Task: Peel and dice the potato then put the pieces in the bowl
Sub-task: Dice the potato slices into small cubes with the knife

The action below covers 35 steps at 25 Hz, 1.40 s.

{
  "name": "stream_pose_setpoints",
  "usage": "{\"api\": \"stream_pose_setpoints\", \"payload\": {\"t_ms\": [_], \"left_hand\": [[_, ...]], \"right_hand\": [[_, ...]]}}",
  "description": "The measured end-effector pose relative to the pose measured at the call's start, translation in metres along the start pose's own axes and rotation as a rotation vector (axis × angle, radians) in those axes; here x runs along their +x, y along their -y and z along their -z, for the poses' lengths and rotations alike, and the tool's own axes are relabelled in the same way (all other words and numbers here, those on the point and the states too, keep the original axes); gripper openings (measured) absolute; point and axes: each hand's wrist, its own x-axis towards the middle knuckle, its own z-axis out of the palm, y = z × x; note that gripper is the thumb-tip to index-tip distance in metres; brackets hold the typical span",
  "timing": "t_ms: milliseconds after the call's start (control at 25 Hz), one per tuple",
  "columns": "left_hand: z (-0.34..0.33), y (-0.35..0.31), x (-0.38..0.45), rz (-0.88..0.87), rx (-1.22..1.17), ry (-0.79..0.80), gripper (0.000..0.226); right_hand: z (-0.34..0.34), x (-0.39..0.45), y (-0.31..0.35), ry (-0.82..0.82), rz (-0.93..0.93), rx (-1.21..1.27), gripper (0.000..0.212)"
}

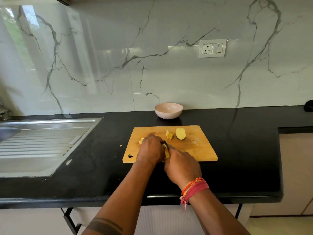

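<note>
Both hands meet on the wooden cutting board [199, 146]: left hand [149, 148] curled over a potato piece [166, 152], right hand [182, 167] gripping a mostly hidden knife. Potato half [180, 133] and slices [169, 134] lie beyond; the pink bowl [168, 110] sits on the counter [245, 150] behind.

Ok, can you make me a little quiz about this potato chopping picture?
1. True or false: the bowl already holds potato pieces.
2. Where does the potato half lie? A) on the cutting board B) in the sink C) in the bowl
3. Which hand wears the red and orange threads?

Key: 1 false, the bowl looks empty. 2 A. 3 The right hand; the left hand wears none.
</note>
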Motion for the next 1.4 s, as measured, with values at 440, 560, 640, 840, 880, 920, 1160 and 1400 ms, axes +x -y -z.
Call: {"api": "stream_pose_setpoints", "payload": {"t_ms": [440, 560, 640, 840, 880, 920, 1160, 1400], "left_hand": [[0.002, -0.002, -0.004, 0.016, -0.017, -0.034, 0.028], [0.002, 0.004, -0.006, 0.003, -0.032, -0.021, 0.033], [0.002, 0.005, -0.007, 0.015, -0.056, -0.041, 0.029], [0.001, 0.006, -0.005, 0.039, -0.062, -0.029, 0.022], [0.001, 0.006, -0.005, 0.046, -0.057, -0.025, 0.021], [0.001, 0.006, -0.004, 0.052, -0.045, -0.023, 0.021], [0.002, 0.0, -0.005, 0.069, -0.042, -0.033, 0.02], [0.007, 0.003, -0.013, 0.068, -0.07, -0.053, 0.028]], "right_hand": [[0.003, -0.029, -0.012, 0.002, 0.034, -0.059, 0.055], [0.001, -0.025, -0.009, -0.035, 0.036, -0.025, 0.057], [-0.001, -0.016, -0.004, -0.03, 0.033, -0.017, 0.057], [-0.004, 0.001, 0.005, 0.006, 0.031, -0.02, 0.049], [-0.005, 0.004, 0.006, 0.011, 0.03, -0.021, 0.046], [-0.004, 0.008, 0.008, 0.015, 0.031, -0.03, 0.042], [-0.002, -0.015, -0.001, 0.027, 0.059, -0.074, 0.046], [0.003, -0.023, -0.004, -0.038, 0.053, -0.022, 0.056]]}}
